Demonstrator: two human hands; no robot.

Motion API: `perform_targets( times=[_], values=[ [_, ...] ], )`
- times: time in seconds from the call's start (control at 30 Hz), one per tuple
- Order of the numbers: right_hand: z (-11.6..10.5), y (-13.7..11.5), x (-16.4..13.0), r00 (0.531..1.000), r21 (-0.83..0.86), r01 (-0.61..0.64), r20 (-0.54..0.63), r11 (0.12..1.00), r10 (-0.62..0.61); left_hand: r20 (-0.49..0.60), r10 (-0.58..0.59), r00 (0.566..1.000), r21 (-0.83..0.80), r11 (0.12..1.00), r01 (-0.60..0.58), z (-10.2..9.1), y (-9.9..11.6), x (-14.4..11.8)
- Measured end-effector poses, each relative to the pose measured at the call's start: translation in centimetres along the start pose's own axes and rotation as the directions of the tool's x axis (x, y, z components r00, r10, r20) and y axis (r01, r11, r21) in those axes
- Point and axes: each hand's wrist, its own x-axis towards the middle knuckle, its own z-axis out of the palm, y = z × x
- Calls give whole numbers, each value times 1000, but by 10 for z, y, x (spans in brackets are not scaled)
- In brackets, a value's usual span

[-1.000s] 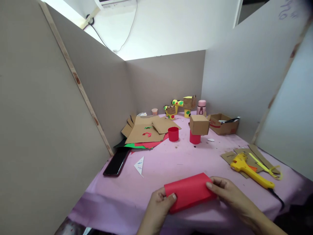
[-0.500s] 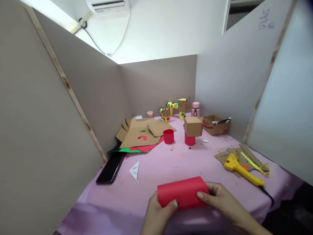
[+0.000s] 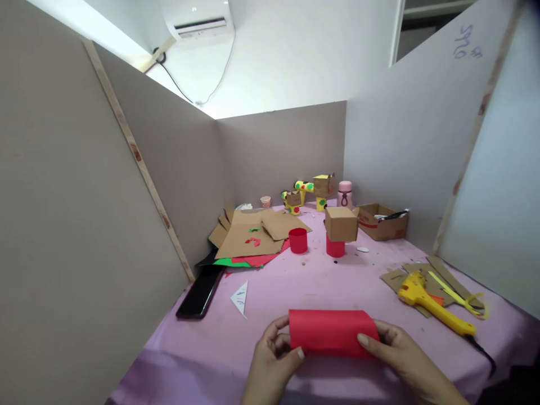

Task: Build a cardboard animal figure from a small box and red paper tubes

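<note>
A sheet of red paper (image 3: 331, 332), curved over into a roll, is held just above the pink tablecloth (image 3: 320, 281) near its front edge. My left hand (image 3: 272, 360) pinches the roll's left end with thumb and fingers. The right end is gripped by my right hand (image 3: 400, 360), thumb on top. Both forearms enter from the bottom of the view.
Further back stand a red paper cylinder (image 3: 298, 240), a cardboard box on a second red cylinder (image 3: 341, 224), cardboard sheets (image 3: 253, 233) over coloured paper, yellow craft figures (image 3: 307, 191) and an open carton (image 3: 382, 221). A phone (image 3: 200, 292) lies left. A yellow glue gun (image 3: 434, 304) and scissors (image 3: 462, 295) lie right. Partition boards enclose three sides.
The red paper went from a flatter folded sheet to a rounder roll between my hands. Both hands shifted slightly while the camera view tilted up.
</note>
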Motion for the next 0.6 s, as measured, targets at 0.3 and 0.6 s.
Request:
perform_targets(
  times=[0.3,0.6],
  values=[
    [-4,8,1,996,67,-68,-49,995,72,-45,-41,998,-86,996,37,-1,2,1],
    [0,12,2,988,72,-70,-131,995,79,-59,-19,998,-42,999,17,-8,-8,4]
  ],
)
